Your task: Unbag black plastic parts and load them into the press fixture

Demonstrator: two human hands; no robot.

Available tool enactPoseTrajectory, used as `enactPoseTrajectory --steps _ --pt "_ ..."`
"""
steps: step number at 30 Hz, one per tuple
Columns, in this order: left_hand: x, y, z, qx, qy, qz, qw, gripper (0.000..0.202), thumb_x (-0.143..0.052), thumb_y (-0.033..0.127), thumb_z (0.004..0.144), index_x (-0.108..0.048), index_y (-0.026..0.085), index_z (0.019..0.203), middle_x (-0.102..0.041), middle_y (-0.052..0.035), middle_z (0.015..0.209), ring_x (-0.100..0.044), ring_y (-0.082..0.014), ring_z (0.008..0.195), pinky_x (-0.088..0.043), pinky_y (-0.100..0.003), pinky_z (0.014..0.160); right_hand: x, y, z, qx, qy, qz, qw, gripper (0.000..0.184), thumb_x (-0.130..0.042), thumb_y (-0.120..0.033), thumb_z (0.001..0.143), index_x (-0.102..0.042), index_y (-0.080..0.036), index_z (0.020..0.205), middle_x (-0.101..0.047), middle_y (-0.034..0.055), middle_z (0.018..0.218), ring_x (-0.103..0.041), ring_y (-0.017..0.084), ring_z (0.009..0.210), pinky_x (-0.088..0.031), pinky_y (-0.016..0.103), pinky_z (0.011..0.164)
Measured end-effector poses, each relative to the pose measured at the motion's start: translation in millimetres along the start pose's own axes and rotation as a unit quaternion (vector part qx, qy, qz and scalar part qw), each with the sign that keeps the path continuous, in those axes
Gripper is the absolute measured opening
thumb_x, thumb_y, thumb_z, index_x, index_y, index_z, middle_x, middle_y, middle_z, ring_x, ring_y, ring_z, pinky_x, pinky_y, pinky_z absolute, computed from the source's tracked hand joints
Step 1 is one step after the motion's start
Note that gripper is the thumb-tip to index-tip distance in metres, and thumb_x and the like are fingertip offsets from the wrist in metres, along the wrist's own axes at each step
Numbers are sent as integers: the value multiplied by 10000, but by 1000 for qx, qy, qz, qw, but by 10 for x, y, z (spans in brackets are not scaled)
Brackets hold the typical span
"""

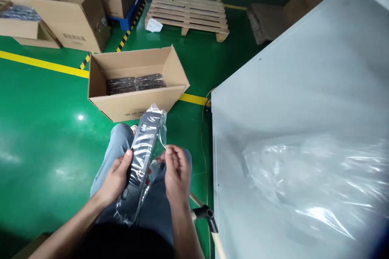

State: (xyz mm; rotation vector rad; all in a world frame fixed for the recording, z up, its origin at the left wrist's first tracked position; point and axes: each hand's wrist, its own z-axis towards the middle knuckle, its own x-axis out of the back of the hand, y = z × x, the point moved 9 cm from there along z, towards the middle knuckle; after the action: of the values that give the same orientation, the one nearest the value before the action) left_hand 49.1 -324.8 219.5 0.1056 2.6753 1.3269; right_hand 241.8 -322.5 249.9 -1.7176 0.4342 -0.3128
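Note:
A long dark plastic part (pixel 140 158) lies tilted above my lap inside a clear plastic bag (pixel 162 129). My left hand (pixel 117 178) grips the bagged part along its left side, thumb on top. With thumb and fingers closed together, my right hand (pixel 176 170) pinches the loose edge of the bag on the right. Just beyond my knees stands an open cardboard box (pixel 133 105) with several dark bagged parts (pixel 135 83) inside, laid in two rows. The underside of the part in my hands is hidden.
To my right is a large grey surface (pixel 243 218) with clear plastic bags (pixel 319 178) on it. A pale tube frame with a black joint (pixel 204 212) stands beside my right forearm. Farther off are a wooden pallet (pixel 188 10) and more cardboard boxes (pixel 71 28) at the left.

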Motion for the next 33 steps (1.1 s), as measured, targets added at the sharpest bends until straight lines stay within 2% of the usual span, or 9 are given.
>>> enactPoseTrajectory --steps 4,7,12,17,24,26,28,31,33 --pt "-30 4 -135 -20 -4 36 999 650 -559 796 925 -751 188 1053 -751 -59 793 -745 -299 847 -610 -366 748 96 -344 74 98 38 -71 992 459 -742 -526 914 -710 -210 1246 -756 70 987 -724 195 859 -625 337 793" --pt "-101 2 -236 -41 -29 70 996 603 -586 768 929 -750 195 1016 -736 -52 770 -732 -289 877 -611 -362 796 164 -474 136 115 75 -101 985 342 -705 -518 939 -772 -200 1048 -731 38 824 -682 177 735 -596 321 724" --pt "-210 -151 -317 28 -97 15 995 664 -605 814 885 -762 175 973 -745 -92 766 -750 -314 883 -629 -412 820 271 -171 196 0 104 35 994 434 -720 -618 891 -768 -187 917 -537 -55 623 -456 88 454 -463 256 471" --pt "-348 -362 -392 169 -158 -99 968 799 -591 917 798 -727 138 912 -734 -115 703 -720 -284 573 -613 -404 573 239 78 167 -111 73 189 973 451 -879 -576 709 -767 -180 896 -534 -80 633 -361 47 432 -443 251 461" --pt "-432 -283 -387 165 -166 -106 966 818 -716 860 759 -736 82 1012 -747 -139 708 -715 -285 549 -573 -347 501 433 239 204 -166 153 252 941 224 -802 -377 663 -723 -178 731 -475 -83 502 -406 73 456 -427 238 498" --pt "-421 -289 -356 158 -156 -89 971 811 -718 855 766 -743 81 1005 -746 -138 709 -709 -277 549 -571 -347 513 499 289 193 -161 180 252 937 192 -779 -345 652 -711 -178 719 -511 -67 515 -452 83 488 -434 234 517" --pt "-346 -271 -287 133 -119 -76 981 800 -685 871 779 -748 96 966 -747 -128 722 -717 -276 594 -587 -358 567 508 310 147 -144 171 242 944 296 -772 -423 710 -759 -174 869 -617 -35 616 -527 100 547 -471 242 557" --pt "-112 -95 -155 30 -16 -20 999 733 -622 859 840 -738 137 883 -748 -99 770 -728 -265 756 -596 -347 713 416 303 -37 -108 110 160 975 560 -731 -611 813 -742 -195 1187 -723 10 833 -638 138 661 -545 280 630" --pt "42 53 -116 -33 56 42 997 714 -552 854 889 -715 163 822 -725 -75 764 -689 -241 776 -566 -329 737 241 334 -236 -100 32 58 993 629 -790 -611 797 -711 -203 1268 -726 12 853 -664 155 690 -568 294 654"
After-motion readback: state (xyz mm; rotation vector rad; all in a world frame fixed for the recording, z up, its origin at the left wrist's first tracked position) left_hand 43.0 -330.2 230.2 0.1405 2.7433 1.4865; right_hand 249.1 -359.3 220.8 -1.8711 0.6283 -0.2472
